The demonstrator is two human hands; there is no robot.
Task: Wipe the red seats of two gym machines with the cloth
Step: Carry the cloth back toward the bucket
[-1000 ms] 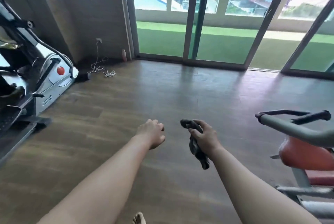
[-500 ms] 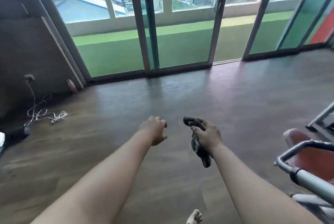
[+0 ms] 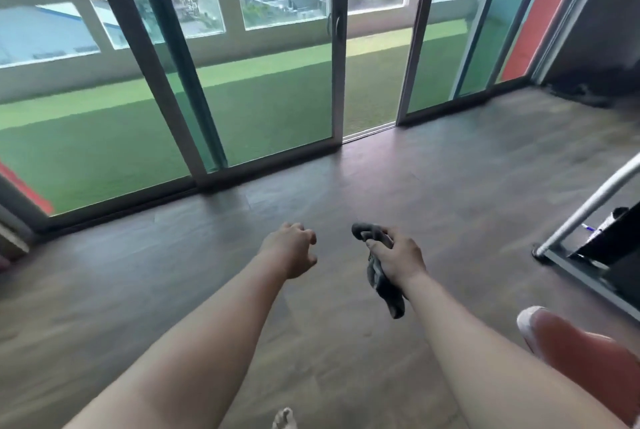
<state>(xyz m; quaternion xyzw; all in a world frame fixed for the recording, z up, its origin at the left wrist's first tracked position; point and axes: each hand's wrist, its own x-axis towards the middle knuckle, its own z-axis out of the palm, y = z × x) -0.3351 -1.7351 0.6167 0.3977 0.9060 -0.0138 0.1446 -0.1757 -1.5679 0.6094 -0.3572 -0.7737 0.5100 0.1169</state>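
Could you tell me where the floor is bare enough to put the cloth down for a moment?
Bare wooden floor runs from the hands to the sliding doors. It is crowded at the right, by the red seat and metal frame.

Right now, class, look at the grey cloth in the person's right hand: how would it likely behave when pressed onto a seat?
The cloth is probably floppy: its free end hangs limp below the right hand. It seems light, since curled fingers alone hold it. It would likely mould itself to the red seat.
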